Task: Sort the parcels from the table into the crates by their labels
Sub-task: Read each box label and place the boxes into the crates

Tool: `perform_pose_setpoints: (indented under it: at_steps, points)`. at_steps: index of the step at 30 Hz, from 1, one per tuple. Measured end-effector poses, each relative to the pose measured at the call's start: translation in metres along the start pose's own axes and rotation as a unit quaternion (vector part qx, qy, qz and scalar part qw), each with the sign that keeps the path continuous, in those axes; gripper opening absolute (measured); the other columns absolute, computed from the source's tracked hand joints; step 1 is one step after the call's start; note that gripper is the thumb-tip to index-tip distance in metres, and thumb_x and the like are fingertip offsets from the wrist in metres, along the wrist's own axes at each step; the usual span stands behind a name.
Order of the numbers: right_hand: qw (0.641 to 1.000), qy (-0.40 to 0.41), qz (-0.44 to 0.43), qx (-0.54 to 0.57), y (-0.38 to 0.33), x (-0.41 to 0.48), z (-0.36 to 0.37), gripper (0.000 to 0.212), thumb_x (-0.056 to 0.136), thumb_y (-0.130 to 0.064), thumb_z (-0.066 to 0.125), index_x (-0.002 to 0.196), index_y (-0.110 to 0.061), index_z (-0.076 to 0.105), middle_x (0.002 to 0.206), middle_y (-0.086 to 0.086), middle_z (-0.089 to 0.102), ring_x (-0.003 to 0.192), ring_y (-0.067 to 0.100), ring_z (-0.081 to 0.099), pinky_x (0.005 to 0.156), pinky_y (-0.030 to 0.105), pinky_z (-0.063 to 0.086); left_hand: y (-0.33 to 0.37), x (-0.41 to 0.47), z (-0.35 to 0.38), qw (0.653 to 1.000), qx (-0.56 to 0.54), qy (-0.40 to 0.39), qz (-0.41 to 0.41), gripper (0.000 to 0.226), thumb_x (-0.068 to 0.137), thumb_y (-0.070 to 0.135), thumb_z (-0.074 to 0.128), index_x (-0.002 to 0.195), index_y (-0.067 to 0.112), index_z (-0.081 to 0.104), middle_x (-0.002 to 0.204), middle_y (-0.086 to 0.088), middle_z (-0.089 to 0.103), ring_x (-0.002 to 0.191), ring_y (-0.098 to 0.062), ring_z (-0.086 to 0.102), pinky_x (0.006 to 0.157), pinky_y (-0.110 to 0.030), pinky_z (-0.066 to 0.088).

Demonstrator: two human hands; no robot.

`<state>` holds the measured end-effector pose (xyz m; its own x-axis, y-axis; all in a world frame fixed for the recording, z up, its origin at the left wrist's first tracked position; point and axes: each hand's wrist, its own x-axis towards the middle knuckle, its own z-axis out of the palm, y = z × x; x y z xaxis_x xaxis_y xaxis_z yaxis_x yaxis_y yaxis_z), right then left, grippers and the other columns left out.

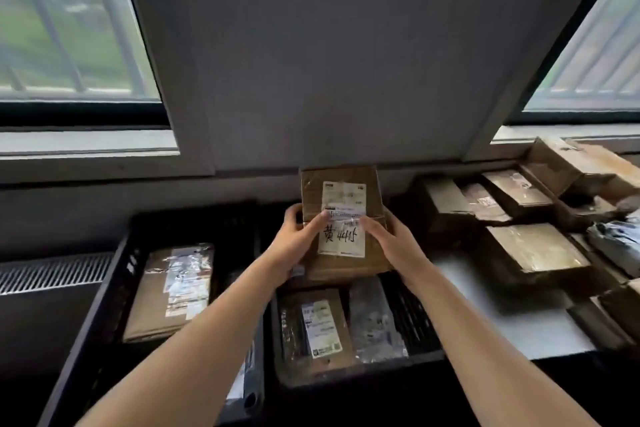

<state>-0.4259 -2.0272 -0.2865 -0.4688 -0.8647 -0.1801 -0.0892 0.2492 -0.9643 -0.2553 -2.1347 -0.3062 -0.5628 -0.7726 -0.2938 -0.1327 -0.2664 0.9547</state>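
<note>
The parcel is held up in the air over the middle crate, clear of the bench to the right, where more parcels are waiting. It is gripped by both hands: the left hand is curled round its left edge and the right hand round its right edge, with a thumb laid on the label from each side.

The step in hand is judged to be the reading of the label. The handwritten marks are best kept uncovered by the thumbs, and the box supported from below before it is lowered flat, not dropped, into the matching crate, be it the middle one or the left crate.

The long axis runs away from the person, nearly upright in the view. The labelled face is turned toward the camera, the writing reading the right way up — the label's top pointing to the far wall
</note>
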Motion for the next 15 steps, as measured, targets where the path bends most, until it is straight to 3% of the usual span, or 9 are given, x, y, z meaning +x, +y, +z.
perform_pose_setpoints:
  at_steps: [3, 8, 11, 13, 15]
  points:
    - [0.997, 0.024, 0.071, -0.034, 0.052, 0.001, -0.013, 0.037, 0.094, -0.043, 0.068, 0.13, -0.038, 0.06, 0.111, -0.009, 0.076, 0.099, 0.011, 0.073, 0.092, 0.039, 0.059, -0.054, 0.016, 0.028, 0.996, -0.016, -0.015, -0.082, 0.089, 0.078, 0.063, 0.076, 0.148, 0.024, 0.039, 0.124, 0.003, 0.07, 0.108, -0.015, 0.07, 0.095, -0.038, 0.058]
    - [0.973, 0.058, 0.182, -0.126, 0.127, 0.004, -0.036, 0.05, 0.099, -0.047, 0.057, 0.146, -0.035, 0.048, 0.12, -0.008, 0.07, 0.106, 0.012, 0.067, 0.088, 0.033, 0.057, -0.123, 0.034, 0.076, 0.974, 0.004, -0.07, -0.213, 0.052, 0.093, 0.055, 0.063, 0.134, 0.025, 0.054, 0.121, 0.009, 0.069, 0.104, -0.013, 0.067, 0.093, -0.033, 0.052]
    - [0.96, 0.059, 0.208, -0.178, 0.152, 0.003, -0.05, 0.043, 0.102, -0.041, 0.053, 0.144, -0.03, 0.049, 0.112, -0.01, 0.069, 0.092, 0.001, 0.063, 0.067, 0.016, 0.047, -0.149, 0.042, 0.1, 0.962, 0.028, -0.075, -0.261, 0.044, 0.098, 0.048, 0.06, 0.13, 0.018, 0.061, 0.123, 0.003, 0.07, 0.105, -0.015, 0.066, 0.089, -0.03, 0.051]
    - [0.952, 0.048, 0.213, -0.214, 0.165, 0.006, -0.058, 0.04, 0.103, -0.037, 0.052, 0.142, -0.028, 0.049, 0.104, -0.013, 0.065, 0.083, -0.005, 0.058, 0.062, 0.014, 0.043, -0.159, 0.046, 0.112, 0.959, 0.051, -0.07, -0.27, 0.038, 0.1, 0.043, 0.059, 0.125, 0.015, 0.063, 0.12, 0.003, 0.07, 0.094, -0.008, 0.065, 0.075, -0.02, 0.051]
    - [0.944, 0.035, 0.22, -0.243, 0.177, 0.012, -0.062, 0.04, 0.104, -0.032, 0.051, 0.143, -0.023, 0.046, 0.105, -0.01, 0.063, 0.081, -0.001, 0.058, 0.062, 0.017, 0.044, -0.166, 0.05, 0.12, 0.956, 0.095, -0.058, -0.272, 0.023, 0.102, 0.04, 0.056, 0.112, 0.019, 0.061, 0.11, 0.006, 0.068, 0.081, -0.001, 0.059, 0.061, -0.014, 0.044]
